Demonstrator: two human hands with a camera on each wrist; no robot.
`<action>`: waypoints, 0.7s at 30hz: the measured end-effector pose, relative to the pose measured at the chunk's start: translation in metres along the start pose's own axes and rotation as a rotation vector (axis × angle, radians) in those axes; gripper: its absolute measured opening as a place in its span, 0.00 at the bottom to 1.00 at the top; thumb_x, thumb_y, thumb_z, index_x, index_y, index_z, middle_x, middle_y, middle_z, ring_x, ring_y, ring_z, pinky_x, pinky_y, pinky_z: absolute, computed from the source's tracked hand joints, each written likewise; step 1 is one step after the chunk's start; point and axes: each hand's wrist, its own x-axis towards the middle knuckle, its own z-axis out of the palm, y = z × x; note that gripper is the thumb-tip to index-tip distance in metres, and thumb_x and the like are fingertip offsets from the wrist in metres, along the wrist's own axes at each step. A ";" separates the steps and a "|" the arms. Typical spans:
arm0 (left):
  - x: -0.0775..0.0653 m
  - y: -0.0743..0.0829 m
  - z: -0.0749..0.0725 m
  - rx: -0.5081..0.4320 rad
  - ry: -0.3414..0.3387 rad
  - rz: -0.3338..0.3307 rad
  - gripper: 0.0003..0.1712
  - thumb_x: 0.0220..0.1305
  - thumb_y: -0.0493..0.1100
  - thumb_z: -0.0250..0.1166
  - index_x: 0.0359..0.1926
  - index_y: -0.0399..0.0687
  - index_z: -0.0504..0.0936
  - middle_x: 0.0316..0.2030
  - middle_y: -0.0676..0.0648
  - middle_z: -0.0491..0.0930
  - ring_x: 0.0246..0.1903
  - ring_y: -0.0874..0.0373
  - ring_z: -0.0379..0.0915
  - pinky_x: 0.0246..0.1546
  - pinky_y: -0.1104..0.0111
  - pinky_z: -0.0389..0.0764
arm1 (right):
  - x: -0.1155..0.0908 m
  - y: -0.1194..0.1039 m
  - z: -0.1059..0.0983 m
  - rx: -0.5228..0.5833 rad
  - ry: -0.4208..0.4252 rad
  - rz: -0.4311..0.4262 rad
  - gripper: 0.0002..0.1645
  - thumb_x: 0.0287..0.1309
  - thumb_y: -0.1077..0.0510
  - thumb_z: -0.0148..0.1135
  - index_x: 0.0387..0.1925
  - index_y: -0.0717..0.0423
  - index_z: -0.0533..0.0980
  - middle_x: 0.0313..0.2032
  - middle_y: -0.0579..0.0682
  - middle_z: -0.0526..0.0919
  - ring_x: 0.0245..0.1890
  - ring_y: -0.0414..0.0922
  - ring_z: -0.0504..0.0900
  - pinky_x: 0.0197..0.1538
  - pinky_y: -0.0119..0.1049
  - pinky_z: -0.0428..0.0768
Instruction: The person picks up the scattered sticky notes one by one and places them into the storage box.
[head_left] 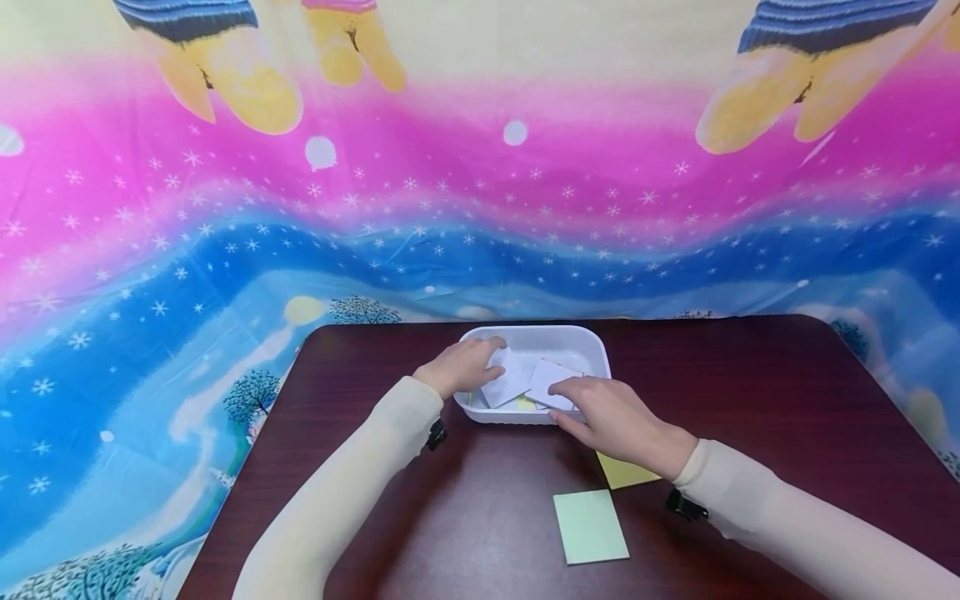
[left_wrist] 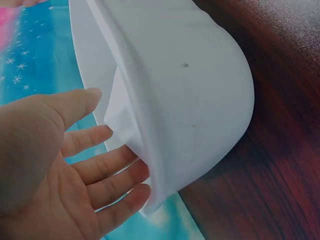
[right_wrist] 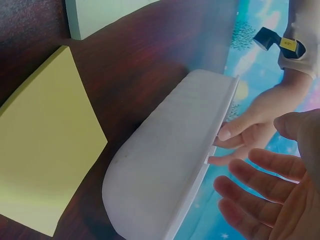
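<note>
A white plastic tub (head_left: 540,333) stands near the table's far edge. Inside it lie a white paper square (head_left: 508,385) on the left and another white paper square (head_left: 551,382) on the right, with a bit of yellow paper (head_left: 527,402) showing beneath. My left hand (head_left: 467,367) is over the tub's left end, its fingers loosely bent beside the left paper; whether they touch it I cannot tell. My right hand (head_left: 618,417) reaches over the tub's near right corner, fingers spread. The right wrist view shows nothing between that hand's thumb and fingers.
A yellow sticky-note pad (head_left: 628,472) lies partly hidden below my right hand. In front of it lies a pale green sticky-note pad (head_left: 591,527). The dark red wooden table (head_left: 360,517) ends at a printed cloth backdrop (head_left: 450,183).
</note>
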 end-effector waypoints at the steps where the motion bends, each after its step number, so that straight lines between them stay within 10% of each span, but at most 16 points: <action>1: 0.000 0.000 0.000 -0.002 -0.002 -0.001 0.31 0.65 0.54 0.56 0.66 0.49 0.67 0.59 0.47 0.74 0.56 0.57 0.69 0.58 0.63 0.68 | 0.000 0.000 0.000 0.001 -0.001 -0.001 0.20 0.56 0.45 0.60 0.45 0.52 0.81 0.40 0.45 0.84 0.38 0.38 0.81 0.37 0.38 0.80; 21: -0.005 0.000 -0.005 -0.032 0.011 0.002 0.27 0.65 0.52 0.56 0.62 0.48 0.71 0.55 0.46 0.77 0.51 0.57 0.73 0.54 0.62 0.71 | 0.001 -0.002 -0.002 -0.002 -0.025 0.018 0.20 0.58 0.44 0.58 0.46 0.50 0.81 0.41 0.43 0.84 0.38 0.37 0.80 0.37 0.36 0.79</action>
